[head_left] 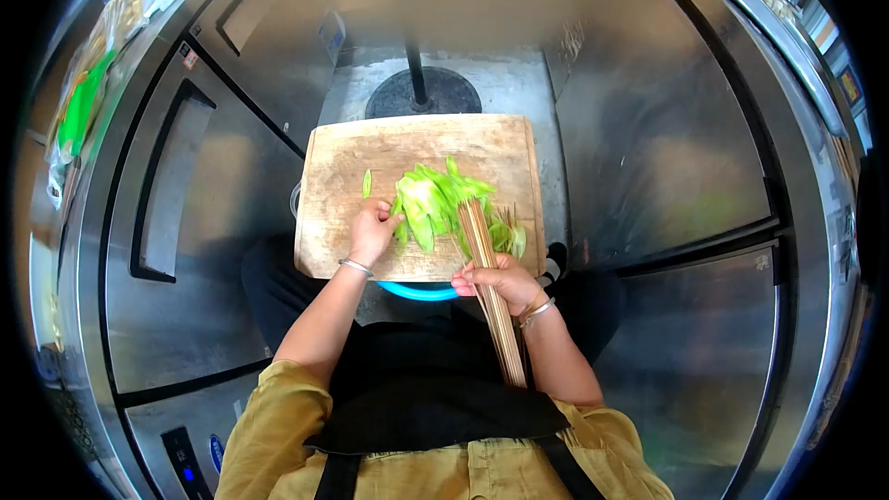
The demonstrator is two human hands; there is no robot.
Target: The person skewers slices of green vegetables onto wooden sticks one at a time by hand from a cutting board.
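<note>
A pile of thin, bright green vegetable slices [428,202] lies on the wooden cutting board [338,153], with one loose slice [367,183] to its left. My left hand [372,230] is at the pile's left edge, fingers curled together and thumb against the slices; what is between the fingertips is hidden. In my right hand [500,280] is a thick bundle of bamboo skewers [491,287], slanting from my lap up over the board. Behind the bundle's tips, more skewers and pale green slices [509,236] show in part.
Under the board's near edge shows a blue rim [417,293]. A black pole on a round base [423,93] stands just beyond the board. Steel cabinets with doors [185,176] rise close on the left and right [667,120]. Plastic bags [97,83] lie on the left counter.
</note>
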